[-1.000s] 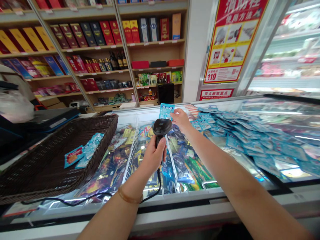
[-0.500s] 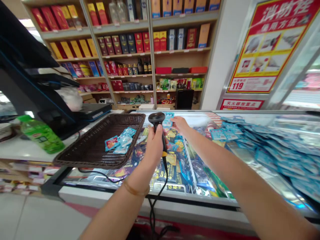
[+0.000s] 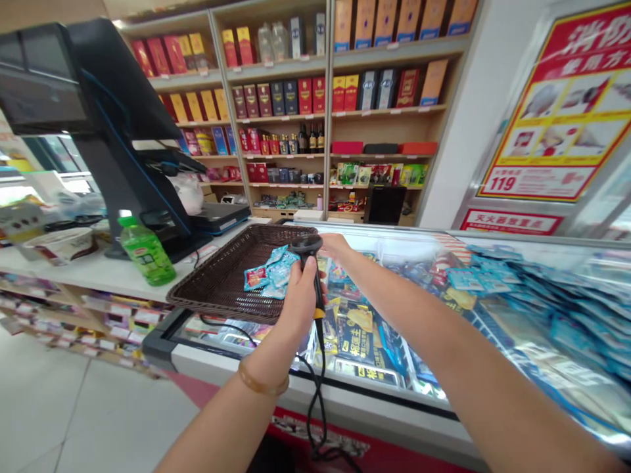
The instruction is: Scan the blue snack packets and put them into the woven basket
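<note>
My left hand (image 3: 302, 292) is closed around the handle of a black barcode scanner (image 3: 306, 244), held upright with its head at the top. My right hand (image 3: 335, 246) reaches in just behind the scanner head. Its fingers are hidden there, so I cannot tell whether it holds a packet. To the left, a brown woven basket (image 3: 211, 279) holds several small light-blue packets (image 3: 276, 272), one with a red face. A large heap of similar blue packets (image 3: 557, 305) lies on the freezer's glass top at the right.
The glass-topped freezer (image 3: 394, 410) holds bagged goods. A scanner cable (image 3: 319, 387) hangs over its front edge. On the left counter stand a green drink bottle (image 3: 148, 253), a till screen (image 3: 93, 112) and a flat black device (image 3: 221, 217). Stocked shelves (image 3: 276, 118) line the back.
My right hand has moved left, from beside the scanner to behind its head; the blue packet it held no longer shows in its fingers. The view has turned left. The scanner stays in my left hand.
</note>
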`<state>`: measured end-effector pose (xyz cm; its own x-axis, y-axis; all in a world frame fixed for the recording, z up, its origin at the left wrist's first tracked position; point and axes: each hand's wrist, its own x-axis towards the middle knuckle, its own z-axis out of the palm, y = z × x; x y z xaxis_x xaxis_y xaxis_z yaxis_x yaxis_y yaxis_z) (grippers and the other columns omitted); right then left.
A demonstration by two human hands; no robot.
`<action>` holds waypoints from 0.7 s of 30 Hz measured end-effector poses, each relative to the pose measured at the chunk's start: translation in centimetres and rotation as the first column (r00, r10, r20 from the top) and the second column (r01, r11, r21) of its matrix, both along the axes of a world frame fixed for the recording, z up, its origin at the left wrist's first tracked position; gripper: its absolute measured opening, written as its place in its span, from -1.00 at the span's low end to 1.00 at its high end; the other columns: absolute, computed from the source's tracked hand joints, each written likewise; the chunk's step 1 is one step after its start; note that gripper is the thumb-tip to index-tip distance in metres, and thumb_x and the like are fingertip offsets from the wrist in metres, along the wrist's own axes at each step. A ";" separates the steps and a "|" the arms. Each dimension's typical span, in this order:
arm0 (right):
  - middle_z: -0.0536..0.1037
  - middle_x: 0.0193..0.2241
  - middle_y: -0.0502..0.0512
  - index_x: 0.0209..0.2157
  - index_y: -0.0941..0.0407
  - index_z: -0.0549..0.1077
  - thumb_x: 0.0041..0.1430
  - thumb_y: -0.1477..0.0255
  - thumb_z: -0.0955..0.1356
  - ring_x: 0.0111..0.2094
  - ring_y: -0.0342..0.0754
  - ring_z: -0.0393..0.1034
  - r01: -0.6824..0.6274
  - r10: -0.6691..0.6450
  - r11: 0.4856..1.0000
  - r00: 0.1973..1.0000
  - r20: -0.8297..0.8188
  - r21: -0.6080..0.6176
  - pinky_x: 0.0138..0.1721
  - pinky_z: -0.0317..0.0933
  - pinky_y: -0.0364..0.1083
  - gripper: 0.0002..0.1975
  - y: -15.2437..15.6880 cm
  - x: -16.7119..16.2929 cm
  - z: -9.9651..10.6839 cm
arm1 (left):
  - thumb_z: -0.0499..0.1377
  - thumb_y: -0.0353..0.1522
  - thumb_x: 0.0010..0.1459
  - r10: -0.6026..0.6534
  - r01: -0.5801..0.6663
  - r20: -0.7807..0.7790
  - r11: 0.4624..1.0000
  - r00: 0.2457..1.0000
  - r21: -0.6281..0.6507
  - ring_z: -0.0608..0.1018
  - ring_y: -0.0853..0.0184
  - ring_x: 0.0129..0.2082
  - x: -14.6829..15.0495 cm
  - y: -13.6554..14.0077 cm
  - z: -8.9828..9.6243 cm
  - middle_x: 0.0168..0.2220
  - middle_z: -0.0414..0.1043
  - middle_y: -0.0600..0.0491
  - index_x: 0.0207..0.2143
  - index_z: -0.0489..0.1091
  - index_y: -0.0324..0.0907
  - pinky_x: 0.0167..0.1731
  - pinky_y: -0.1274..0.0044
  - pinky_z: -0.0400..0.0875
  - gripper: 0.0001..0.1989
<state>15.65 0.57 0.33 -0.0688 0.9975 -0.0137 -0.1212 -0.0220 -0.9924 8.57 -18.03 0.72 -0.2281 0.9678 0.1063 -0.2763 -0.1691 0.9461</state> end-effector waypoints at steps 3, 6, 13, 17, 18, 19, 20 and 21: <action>0.56 -0.51 -0.03 -0.46 0.09 0.50 -0.01 0.56 0.43 -0.34 -0.10 0.48 0.060 -0.062 0.998 0.996 0.063 0.030 -0.22 0.36 -0.10 -0.91 -0.3 3.3 -0.9 | 0.24 0.03 0.12 -0.037 0.037 0.012 0.999 0.999 0.019 0.40 0.46 -0.65 1.2 0.4 -0.3 -0.40 0.39 0.13 -0.21 0.23 -0.12 -0.70 0.60 0.26 -0.54; 0.57 -0.49 -0.02 -0.44 0.09 0.51 0.00 0.58 0.40 -0.34 -0.08 0.48 0.149 -0.155 0.987 0.980 0.126 0.056 -0.23 0.36 -0.09 -0.90 -0.6 8.1 -2.0 | 0.25 0.03 0.10 -0.087 0.087 0.000 0.996 0.996 0.017 0.40 0.47 -0.64 3.2 1.1 -0.6 -0.41 0.38 0.15 -0.23 0.22 -0.12 -0.70 0.61 0.27 -0.53; 0.64 -0.33 0.08 -0.34 0.12 0.55 -0.01 0.54 0.37 -0.24 -0.01 0.52 0.366 -0.400 0.916 0.869 0.290 0.167 -0.14 0.38 0.01 -0.84 -1.3 22.3 -4.1 | 0.29 0.09 -0.01 -0.273 0.272 0.021 0.962 0.962 0.021 0.37 0.48 -0.67 10.0 3.4 -2.1 -0.42 0.38 0.14 -0.26 0.23 -0.14 -0.73 0.61 0.25 -0.44; 0.63 -0.24 0.17 -0.28 0.14 0.54 0.01 0.47 0.36 -0.11 0.10 0.51 0.460 -0.538 0.843 0.738 0.407 0.279 0.00 0.33 0.12 -0.80 -1.5 29.6 -5.0 | 0.29 0.11 -0.02 -0.300 0.299 0.025 0.953 0.954 0.046 0.38 0.47 -0.67 12.8 4.3 -4.2 -0.43 0.40 0.12 -0.26 0.26 -0.15 -0.73 0.60 0.23 -0.43; 0.62 -0.20 0.20 -0.27 0.12 0.54 0.01 0.46 0.37 -0.05 0.15 0.48 0.481 -0.571 0.821 0.693 0.440 0.307 0.05 0.29 0.17 -0.80 -1.5 31.1 -5.4 | 0.29 0.12 -0.01 -0.312 0.311 0.011 0.949 0.950 0.047 0.37 0.47 -0.68 13.1 4.4 -4.6 -0.45 0.39 0.13 -0.27 0.26 -0.15 -0.73 0.60 0.22 -0.43; 0.61 -0.15 0.22 -0.27 0.11 0.53 0.01 0.45 0.38 0.05 0.21 0.42 0.501 -0.604 0.797 0.640 0.475 0.338 0.12 0.21 0.24 -0.81 -1.6 32.4 -5.9 | 0.28 0.12 -0.01 -0.327 0.327 -0.007 0.944 0.945 0.041 0.35 0.47 -0.69 13.3 4.4 -5.0 -0.47 0.38 0.13 -0.28 0.27 -0.15 -0.74 0.60 0.21 -0.43; 0.58 -0.09 0.27 -0.28 0.10 0.52 -0.01 0.44 0.41 0.14 0.30 0.32 0.523 -0.638 0.768 0.575 0.512 0.370 0.17 0.10 0.31 -0.81 -1.7 33.6 -6.4 | 0.29 0.12 -0.01 -0.341 0.341 -0.023 0.939 0.940 0.031 0.34 0.47 -0.70 13.3 4.3 -5.2 -0.48 0.38 0.13 -0.29 0.27 -0.15 -0.73 0.59 0.21 -0.43; 0.55 -0.03 0.34 -0.30 0.12 0.51 -0.04 0.44 0.44 0.22 0.40 0.20 0.542 -0.665 0.741 0.510 0.546 0.396 0.21 -0.02 0.38 -0.81 -1.7 34.7 -6.9 | 0.29 0.12 -0.01 -0.353 0.354 -0.034 0.935 0.935 0.020 0.35 0.47 -0.69 13.3 4.2 -5.3 -0.47 0.39 0.12 -0.29 0.27 -0.15 -0.73 0.59 0.22 -0.44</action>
